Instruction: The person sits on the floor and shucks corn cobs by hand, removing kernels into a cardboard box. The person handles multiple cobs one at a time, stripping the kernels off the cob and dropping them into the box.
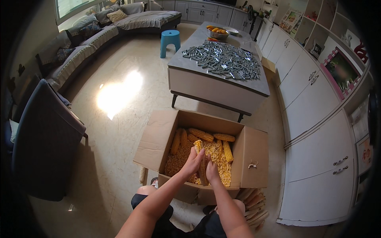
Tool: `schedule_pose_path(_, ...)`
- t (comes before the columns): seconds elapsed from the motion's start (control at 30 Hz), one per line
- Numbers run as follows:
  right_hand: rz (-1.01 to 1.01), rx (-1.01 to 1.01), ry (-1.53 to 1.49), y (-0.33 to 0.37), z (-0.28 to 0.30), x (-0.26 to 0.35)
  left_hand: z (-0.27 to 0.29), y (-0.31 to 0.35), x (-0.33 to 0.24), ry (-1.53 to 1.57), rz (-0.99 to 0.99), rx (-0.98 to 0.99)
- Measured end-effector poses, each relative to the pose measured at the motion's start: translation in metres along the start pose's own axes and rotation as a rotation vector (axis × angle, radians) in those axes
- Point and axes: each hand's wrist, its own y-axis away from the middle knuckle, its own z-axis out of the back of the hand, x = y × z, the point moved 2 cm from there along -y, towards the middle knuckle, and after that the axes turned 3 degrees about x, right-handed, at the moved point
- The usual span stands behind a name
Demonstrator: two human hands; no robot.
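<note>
An ear of dried yellow corn (202, 170) is held at a slant over the open cardboard box (154, 133). My left hand (192, 162) wraps around its upper part, with the kernelled tip sticking out above the fingers. Against the cob's right side, my right hand (212, 170) is closed, its fingers partly hidden and a little blurred. Lower down, part of the cob looks stripped. Loose corn kernels (178, 163) cover the box's bottom. Several whole ears of corn (201, 134) lie on them along the far, left and right walls.
Bare cobs (256, 206) are heaped on the floor right of the box. Beyond it stands a grey-topped table (186, 63) bearing many small silvery pieces (226, 59) and a bowl of corn (217, 32). A blue stool (170, 43), dark chair (47, 139) and white cabinets (313, 182) surround the area.
</note>
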Motion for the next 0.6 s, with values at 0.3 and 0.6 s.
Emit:
schedule_pose_path(0.3,0.25,0.218,0.082,0.013,-0.002,0.017,0.024,-0.007,-0.003,0.054,-0.063,-0.24)
schedule_pose_path(0.6,0.183,0.104,0.016,0.012,-0.002,0.016,0.017,-0.006,-0.006,0.099,-0.143,-0.225)
